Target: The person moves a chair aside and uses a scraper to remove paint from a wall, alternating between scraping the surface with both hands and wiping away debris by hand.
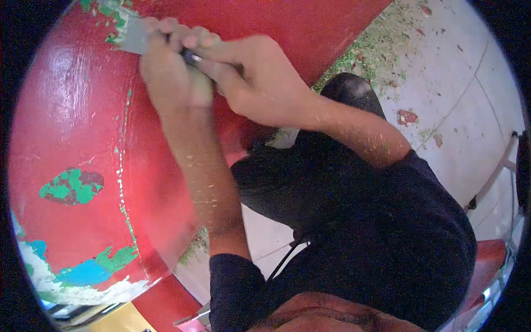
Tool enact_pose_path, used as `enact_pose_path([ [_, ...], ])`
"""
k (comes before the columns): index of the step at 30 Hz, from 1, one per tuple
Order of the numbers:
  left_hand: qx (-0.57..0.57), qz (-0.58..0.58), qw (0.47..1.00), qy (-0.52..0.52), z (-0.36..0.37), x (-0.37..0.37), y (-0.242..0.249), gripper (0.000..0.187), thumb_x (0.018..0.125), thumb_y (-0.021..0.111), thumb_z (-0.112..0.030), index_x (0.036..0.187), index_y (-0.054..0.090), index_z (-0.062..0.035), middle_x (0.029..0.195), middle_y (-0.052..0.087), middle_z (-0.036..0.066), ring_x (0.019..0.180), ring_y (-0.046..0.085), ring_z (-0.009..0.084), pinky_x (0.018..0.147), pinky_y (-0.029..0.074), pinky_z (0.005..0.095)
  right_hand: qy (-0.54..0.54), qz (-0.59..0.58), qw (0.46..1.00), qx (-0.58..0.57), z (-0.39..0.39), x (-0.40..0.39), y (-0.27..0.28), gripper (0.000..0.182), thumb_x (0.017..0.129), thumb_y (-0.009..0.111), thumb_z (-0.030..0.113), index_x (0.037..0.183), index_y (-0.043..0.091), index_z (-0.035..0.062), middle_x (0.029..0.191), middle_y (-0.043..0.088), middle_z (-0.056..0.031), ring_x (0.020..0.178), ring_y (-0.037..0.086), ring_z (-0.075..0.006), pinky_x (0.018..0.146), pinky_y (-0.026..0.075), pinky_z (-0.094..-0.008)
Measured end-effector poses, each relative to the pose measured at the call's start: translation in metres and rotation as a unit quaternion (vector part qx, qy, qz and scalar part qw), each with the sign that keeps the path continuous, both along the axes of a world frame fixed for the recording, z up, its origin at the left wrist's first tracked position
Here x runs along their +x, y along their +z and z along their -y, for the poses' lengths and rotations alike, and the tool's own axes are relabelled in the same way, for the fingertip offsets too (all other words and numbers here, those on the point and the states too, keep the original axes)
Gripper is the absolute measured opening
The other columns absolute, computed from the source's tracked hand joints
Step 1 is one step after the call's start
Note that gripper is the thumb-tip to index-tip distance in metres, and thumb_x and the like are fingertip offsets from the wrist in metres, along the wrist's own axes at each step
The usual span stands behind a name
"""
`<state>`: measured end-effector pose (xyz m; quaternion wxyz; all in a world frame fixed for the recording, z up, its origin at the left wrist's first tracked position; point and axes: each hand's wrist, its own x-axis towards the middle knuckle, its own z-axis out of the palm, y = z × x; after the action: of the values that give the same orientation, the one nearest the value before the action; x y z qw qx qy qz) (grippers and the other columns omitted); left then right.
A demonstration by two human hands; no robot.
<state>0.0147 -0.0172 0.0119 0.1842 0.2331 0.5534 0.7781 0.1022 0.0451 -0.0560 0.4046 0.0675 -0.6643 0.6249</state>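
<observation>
Scraper held two-handed at a red painted surface (66,127). We see the scraper (133,37) near the surface's upper-left corner, its flat metal blade at a ragged patch of green and white (114,16). The left hand (172,72) has its fingers curled around the tool just behind the blade; the right hand (264,74) is closed on the dark handle (191,56), touching the left. We note pale flecks on both forearms. Near the surface's lower-left edge we find a blue patch (84,273) bordered by green and white, and farther in, an isolated green patch (72,186). Beyond the right edge, green and red flakes (381,52) lie scattered over a pale tiled floor (459,105)
</observation>
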Motion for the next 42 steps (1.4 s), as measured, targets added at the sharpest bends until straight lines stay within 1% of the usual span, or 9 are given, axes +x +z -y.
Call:
enact_pose_path([
  [7, -0.061, -0.041, 0.989, 0.127, -0.002, 0.019, -0.002, 0.026, 0.097, 0.039, -0.029, 0.081, 0.043, -0.0091, 0.062, 0.035, 0.001, 0.054, 0.041, 0.0174, 0.053, 0.041, 0.0355, 0.112, -0.029, 0.988, -0.106, -0.003, -0.001, 0.001, 0.017, 0.090, 0.053, 0.012, 0.096, 0.063, -0.0003, 0.061, 0.050, 0.0007, 0.059, 0.046, -0.0050, 0.054, 0.040, -0.0246],
  [10, -0.097, -0.125, 0.985, 0.061, -0.005, 0.006, 0.030, 0.028, 0.096, 0.040, -0.030, 0.078, 0.042, -0.0095, 0.061, 0.036, 0.002, 0.051, 0.041, 0.0174, 0.050, 0.042, 0.0356, -0.007, -0.092, 0.994, -0.053, -0.011, -0.027, 0.035, 0.033, 0.080, 0.055, 0.019, 0.111, 0.063, 0.0144, 0.075, 0.061, -0.0209, 0.063, 0.062, -0.0356, 0.061, 0.050, -0.0408],
  [12, -0.094, -0.103, 0.986, 0.090, 0.001, 0.006, 0.021, 0.029, 0.096, 0.040, -0.032, 0.076, 0.041, -0.0098, 0.060, 0.037, 0.002, 0.049, 0.041, 0.0174, 0.048, 0.042, 0.0357, 0.064, -0.121, 0.985, -0.102, 0.003, -0.027, 0.024, 0.019, 0.092, 0.051, 0.015, 0.089, 0.064, 0.0000, 0.063, 0.053, 0.0003, 0.060, 0.049, -0.0042, 0.053, 0.041, -0.0234],
  [22, -0.074, -0.094, 0.985, 0.122, -0.004, 0.020, 0.009, 0.029, 0.096, 0.038, -0.027, 0.074, 0.041, -0.0085, 0.058, 0.035, 0.001, 0.048, 0.040, 0.0161, 0.047, 0.043, 0.0352, 0.290, 0.099, 0.912, -0.274, -0.009, 0.014, 0.009, 0.027, 0.090, 0.051, 0.020, 0.074, 0.061, 0.0011, 0.053, 0.048, 0.0012, 0.049, 0.047, -0.0117, 0.046, 0.039, -0.0331],
  [25, -0.079, -0.039, 0.979, 0.185, -0.008, 0.027, -0.003, 0.028, 0.096, 0.040, -0.029, 0.077, 0.041, -0.0079, 0.060, 0.035, 0.001, 0.049, 0.038, 0.0156, 0.048, 0.042, 0.0359, 0.336, 0.116, 0.882, -0.308, -0.014, 0.014, 0.002, 0.024, 0.094, 0.049, 0.018, 0.078, 0.058, 0.0034, 0.060, 0.046, 0.0017, 0.049, 0.038, -0.0031, 0.041, 0.027, -0.0202],
  [33, -0.096, -0.126, 0.984, 0.080, 0.003, 0.016, 0.005, 0.032, 0.097, 0.038, -0.032, 0.089, 0.049, -0.0033, 0.075, 0.055, 0.008, 0.062, 0.055, 0.0209, 0.060, 0.049, 0.0383, 0.185, -0.002, 0.966, -0.182, -0.016, 0.007, 0.001, 0.023, 0.090, 0.052, 0.017, 0.104, 0.065, 0.0033, 0.059, 0.052, 0.0024, 0.053, 0.049, -0.0077, 0.049, 0.042, -0.0285],
  [35, -0.188, -0.315, 0.913, 0.181, -0.004, 0.024, 0.031, 0.040, 0.095, 0.044, -0.035, 0.110, 0.053, 0.0007, 0.105, 0.061, 0.019, 0.092, 0.062, 0.0332, 0.080, 0.050, 0.0435, 0.167, -0.031, 0.966, -0.195, -0.034, 0.009, 0.017, 0.032, 0.092, 0.049, 0.014, 0.121, 0.058, 0.0063, 0.059, 0.052, 0.0034, 0.053, 0.049, -0.0059, 0.046, 0.040, -0.0252],
  [38, -0.276, -0.841, 0.359, 0.295, 0.016, -0.010, 0.072, 0.048, 0.089, 0.051, -0.039, 0.118, 0.052, -0.0001, 0.122, 0.053, 0.020, 0.112, 0.050, 0.0380, 0.094, 0.039, 0.0510, 0.190, -0.095, 0.903, -0.374, -0.056, 0.015, 0.008, 0.037, 0.093, 0.046, 0.014, 0.127, 0.051, 0.0020, 0.069, 0.055, -0.0016, 0.050, 0.045, -0.0055, 0.040, 0.035, -0.0193],
  [42, -0.556, -0.744, 0.180, 0.323, 0.017, -0.011, 0.039, 0.065, 0.081, 0.057, -0.047, 0.133, 0.043, -0.0104, 0.144, 0.034, 0.013, 0.132, 0.029, 0.0333, 0.103, 0.023, 0.0567, 0.160, -0.075, 0.876, -0.448, -0.058, -0.001, -0.057, 0.042, 0.095, 0.045, 0.016, 0.132, 0.042, -0.0024, 0.076, 0.054, -0.0063, 0.049, 0.043, -0.0064, 0.038, 0.034, -0.0185],
])
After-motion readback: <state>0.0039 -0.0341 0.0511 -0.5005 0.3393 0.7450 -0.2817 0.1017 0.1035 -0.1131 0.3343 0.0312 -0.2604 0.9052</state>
